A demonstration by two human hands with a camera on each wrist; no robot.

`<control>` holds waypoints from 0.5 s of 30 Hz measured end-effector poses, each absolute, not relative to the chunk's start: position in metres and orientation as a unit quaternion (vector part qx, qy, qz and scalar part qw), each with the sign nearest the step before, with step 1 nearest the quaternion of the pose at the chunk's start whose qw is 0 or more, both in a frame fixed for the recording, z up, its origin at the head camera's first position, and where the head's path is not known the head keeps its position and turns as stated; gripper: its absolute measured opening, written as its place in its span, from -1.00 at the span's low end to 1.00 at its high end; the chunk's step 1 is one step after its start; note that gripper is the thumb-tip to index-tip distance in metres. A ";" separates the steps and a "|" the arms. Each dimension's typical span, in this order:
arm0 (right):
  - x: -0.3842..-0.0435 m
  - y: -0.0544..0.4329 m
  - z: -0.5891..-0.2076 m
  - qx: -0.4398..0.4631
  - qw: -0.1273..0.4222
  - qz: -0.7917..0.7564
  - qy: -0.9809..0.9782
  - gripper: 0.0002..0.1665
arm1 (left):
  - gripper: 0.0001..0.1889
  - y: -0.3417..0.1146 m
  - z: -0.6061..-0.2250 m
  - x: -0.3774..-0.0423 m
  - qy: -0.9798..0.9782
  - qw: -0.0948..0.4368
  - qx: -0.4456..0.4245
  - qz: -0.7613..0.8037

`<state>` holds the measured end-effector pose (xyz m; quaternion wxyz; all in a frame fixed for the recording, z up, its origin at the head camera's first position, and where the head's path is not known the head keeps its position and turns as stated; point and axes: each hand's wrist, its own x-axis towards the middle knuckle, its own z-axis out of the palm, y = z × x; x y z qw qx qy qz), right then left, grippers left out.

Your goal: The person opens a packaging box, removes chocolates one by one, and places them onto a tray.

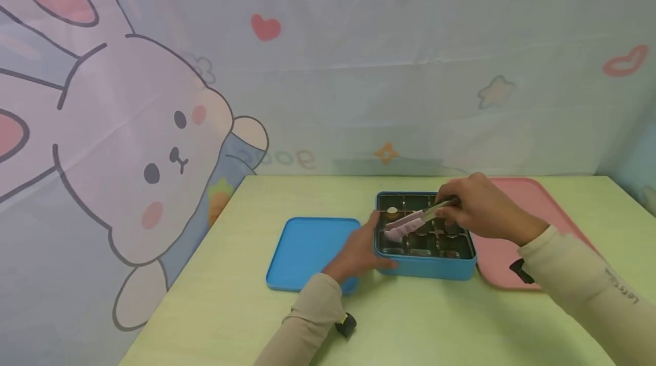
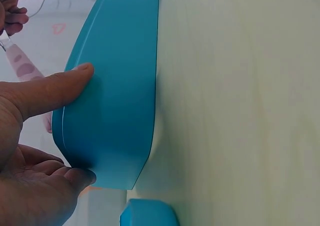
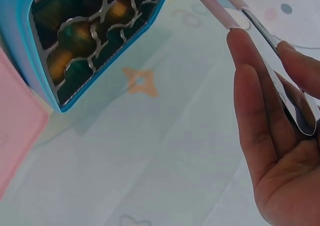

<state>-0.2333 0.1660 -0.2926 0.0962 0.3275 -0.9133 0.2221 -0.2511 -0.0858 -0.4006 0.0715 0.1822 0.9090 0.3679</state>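
A blue box (image 1: 425,267) with a dark divided insert (image 1: 420,241) stands on the table. Small round items sit in some compartments, one with a pale top (image 1: 392,210). At the box's near left corner my left hand (image 1: 359,249) grips the side, thumb on the front wall and fingers round the corner. My right hand (image 1: 474,206) pinches metal tongs with pink tips (image 1: 407,226) between thumb and fingers. Those tips reach down over the left compartments; I cannot tell whether they hold anything. In the right wrist view the tongs' metal arms (image 3: 272,61) run through the fingers.
A blue lid (image 1: 312,252) lies flat left of the box, partly behind my left forearm. To the right, a pink tray (image 1: 528,206) extends beneath my right arm. A cloth printed with a rabbit (image 1: 154,155) hangs behind the pale table (image 1: 215,297).
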 end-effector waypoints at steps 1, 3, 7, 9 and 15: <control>-0.233 0.167 -0.291 0.324 0.095 0.224 -0.914 -0.96 | 0.24 -0.086 -0.401 -0.252 0.909 0.071 0.183 0.369; -0.232 0.170 -0.288 0.316 0.099 0.223 -0.917 -0.96 | 0.24 -0.086 -0.402 -0.253 0.909 0.069 0.184 0.367; -0.233 0.184 -0.280 0.287 0.113 0.228 -0.924 -0.91 | 0.21 -0.087 -0.404 -0.255 0.905 0.055 0.197 0.372; -0.235 0.195 -0.277 0.271 0.128 0.229 -0.926 -0.89 | 0.19 -0.086 -0.405 -0.255 0.900 0.051 0.203 0.381; -0.246 0.236 -0.275 0.209 0.201 0.199 -0.936 -0.88 | 0.23 -0.087 -0.405 -0.254 0.899 0.069 0.186 0.390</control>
